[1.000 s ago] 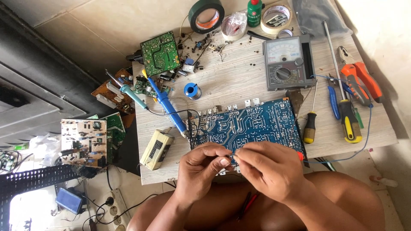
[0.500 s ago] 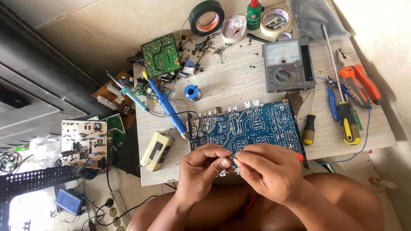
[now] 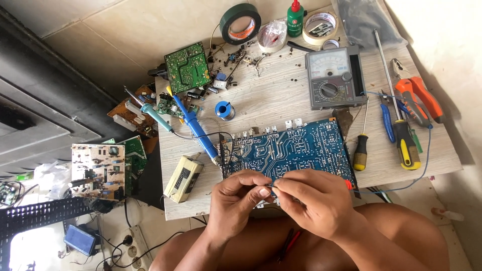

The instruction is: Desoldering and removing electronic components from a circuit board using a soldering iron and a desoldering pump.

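Observation:
A large blue circuit board (image 3: pixel 296 148) lies solder side up at the near edge of a small wooden table (image 3: pixel 281 95). My left hand (image 3: pixel 236 198) and my right hand (image 3: pixel 309 200) meet over the board's near edge. Their fingertips pinch a thin blue wire (image 3: pixel 401 188) that loops off to the right across the table. What exactly sits between the fingertips is too small to tell. A blue-handled soldering iron (image 3: pixel 196 131) rests just left of the board, its tip toward my left hand.
An analog multimeter (image 3: pixel 334 79), a solder spool (image 3: pixel 224 110), tape rolls (image 3: pixel 240 23), a green glue bottle (image 3: pixel 295 17), screwdrivers (image 3: pixel 404 143), orange pliers (image 3: pixel 419 100) and a beige box (image 3: pixel 183 171) lie on the table. More circuit boards (image 3: pixel 98 165) lie at left.
Both hands stay at the board's near edge; the fingertips have shifted only slightly on the wire. Nothing else has moved.

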